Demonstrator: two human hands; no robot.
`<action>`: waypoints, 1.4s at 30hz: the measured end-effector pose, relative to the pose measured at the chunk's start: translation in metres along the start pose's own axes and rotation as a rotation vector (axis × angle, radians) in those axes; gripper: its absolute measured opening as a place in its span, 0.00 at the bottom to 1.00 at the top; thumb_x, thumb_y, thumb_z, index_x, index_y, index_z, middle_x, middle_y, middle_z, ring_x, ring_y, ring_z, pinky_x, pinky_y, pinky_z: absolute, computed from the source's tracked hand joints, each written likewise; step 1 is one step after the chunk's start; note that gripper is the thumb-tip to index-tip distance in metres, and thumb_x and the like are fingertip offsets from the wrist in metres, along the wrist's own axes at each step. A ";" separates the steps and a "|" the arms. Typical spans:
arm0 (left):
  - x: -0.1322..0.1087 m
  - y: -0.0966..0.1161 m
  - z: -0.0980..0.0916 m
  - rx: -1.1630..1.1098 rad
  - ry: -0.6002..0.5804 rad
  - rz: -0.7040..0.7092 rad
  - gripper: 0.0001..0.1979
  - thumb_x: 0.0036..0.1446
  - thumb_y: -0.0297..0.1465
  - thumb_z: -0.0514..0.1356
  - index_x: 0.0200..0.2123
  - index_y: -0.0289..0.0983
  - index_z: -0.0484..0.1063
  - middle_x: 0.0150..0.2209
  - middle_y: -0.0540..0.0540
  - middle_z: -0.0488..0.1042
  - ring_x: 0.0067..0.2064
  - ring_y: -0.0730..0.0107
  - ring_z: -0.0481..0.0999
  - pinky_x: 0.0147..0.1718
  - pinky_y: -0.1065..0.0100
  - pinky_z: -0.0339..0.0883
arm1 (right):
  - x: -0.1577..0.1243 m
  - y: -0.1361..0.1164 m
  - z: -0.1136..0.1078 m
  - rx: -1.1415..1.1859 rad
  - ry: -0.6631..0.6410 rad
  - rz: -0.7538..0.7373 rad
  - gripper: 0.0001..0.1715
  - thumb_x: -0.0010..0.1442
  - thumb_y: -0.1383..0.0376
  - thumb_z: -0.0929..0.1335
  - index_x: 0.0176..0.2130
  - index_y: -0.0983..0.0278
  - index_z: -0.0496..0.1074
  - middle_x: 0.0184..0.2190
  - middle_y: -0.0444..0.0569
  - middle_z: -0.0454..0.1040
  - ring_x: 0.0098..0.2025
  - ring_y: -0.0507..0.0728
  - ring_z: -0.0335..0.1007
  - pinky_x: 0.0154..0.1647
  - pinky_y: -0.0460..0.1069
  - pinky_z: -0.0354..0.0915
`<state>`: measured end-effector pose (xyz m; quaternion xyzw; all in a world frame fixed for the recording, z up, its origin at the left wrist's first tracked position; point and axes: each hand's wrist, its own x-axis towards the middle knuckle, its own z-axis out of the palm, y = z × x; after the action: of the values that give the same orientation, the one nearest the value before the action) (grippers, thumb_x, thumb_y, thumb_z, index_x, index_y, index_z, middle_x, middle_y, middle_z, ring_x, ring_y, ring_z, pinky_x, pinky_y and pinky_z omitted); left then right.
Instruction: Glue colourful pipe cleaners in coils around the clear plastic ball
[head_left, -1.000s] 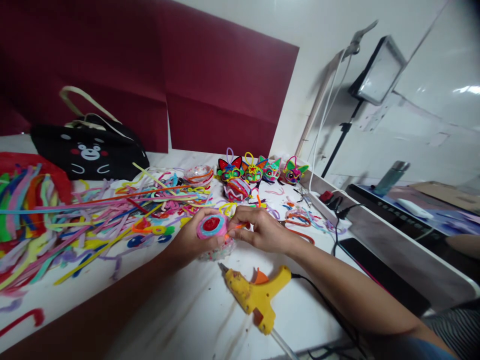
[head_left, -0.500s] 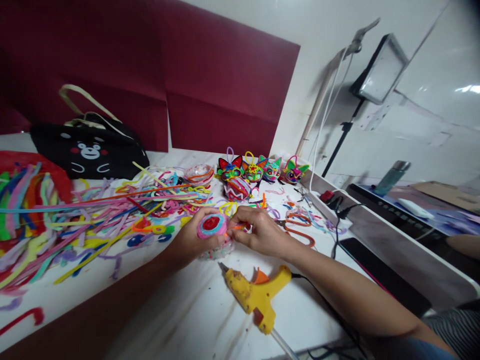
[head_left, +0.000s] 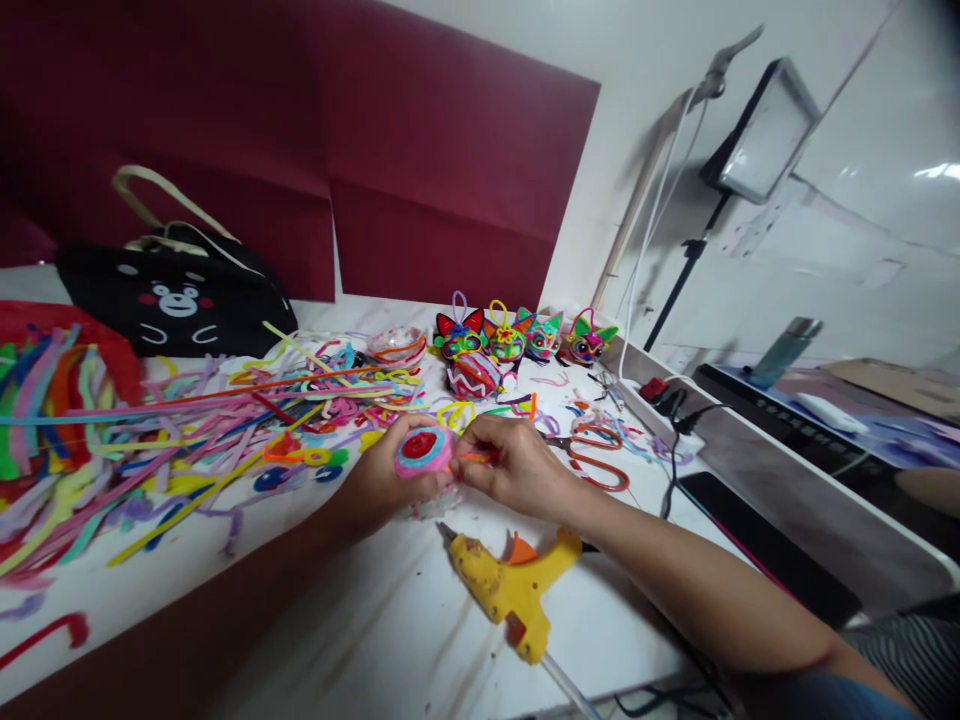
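My left hand (head_left: 382, 473) is closed around a round craft ball (head_left: 421, 452) with a red centre, a light blue ring and a pink outer ring of fuzzy coils. Its underside looks clear and dotted. At the ball's right side, my right hand (head_left: 510, 462) pinches an orange pipe cleaner (head_left: 474, 457), with one end against the pink ring. Just below the hands, a yellow hot glue gun (head_left: 502, 590) lies on its side on the white table, nozzle toward the ball. Orange-handled scissors (head_left: 600, 458) rest to the right of my right hand.
Loose pipe cleaners (head_left: 202, 440) cover the left of the table. Several finished cat-head ornaments (head_left: 506, 338) and a clear dotted bowl (head_left: 397, 346) stand at the back. A black bear-face bag (head_left: 176, 300) is back left. A phone (head_left: 765, 545) and power strip (head_left: 660, 400) lie right.
Both hands stay at the ball with almost the same grip. The ball has tilted slightly, and my right hand has shifted a little along the orange pipe cleaner's side.
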<state>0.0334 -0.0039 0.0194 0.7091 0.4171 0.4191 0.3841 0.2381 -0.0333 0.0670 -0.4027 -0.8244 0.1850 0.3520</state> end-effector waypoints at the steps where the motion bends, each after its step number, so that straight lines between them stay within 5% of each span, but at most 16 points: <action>1: 0.000 0.001 -0.001 0.012 0.005 -0.001 0.28 0.44 0.41 0.67 0.50 0.41 0.69 0.43 0.47 0.79 0.43 0.55 0.78 0.42 0.62 0.73 | 0.000 -0.001 0.000 0.002 -0.001 0.014 0.06 0.55 0.74 0.71 0.32 0.64 0.73 0.28 0.42 0.73 0.30 0.51 0.66 0.33 0.45 0.59; 14: -0.002 0.010 -0.005 0.013 -0.016 -0.013 0.30 0.41 0.40 0.67 0.49 0.41 0.68 0.40 0.49 0.78 0.41 0.56 0.77 0.39 0.64 0.70 | 0.003 0.001 -0.016 0.077 -0.066 0.018 0.07 0.56 0.75 0.71 0.36 0.65 0.77 0.34 0.44 0.79 0.34 0.51 0.72 0.38 0.45 0.65; 42: -0.009 0.022 -0.009 -0.068 -0.219 0.004 0.30 0.42 0.40 0.68 0.50 0.40 0.68 0.40 0.50 0.76 0.40 0.58 0.75 0.38 0.66 0.68 | 0.004 0.006 -0.023 0.240 -0.173 0.096 0.04 0.53 0.69 0.73 0.34 0.67 0.76 0.26 0.41 0.71 0.28 0.49 0.63 0.29 0.44 0.59</action>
<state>0.0287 -0.0180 0.0396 0.7380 0.3566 0.3539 0.4504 0.2561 -0.0256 0.0807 -0.3794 -0.8033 0.3329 0.3161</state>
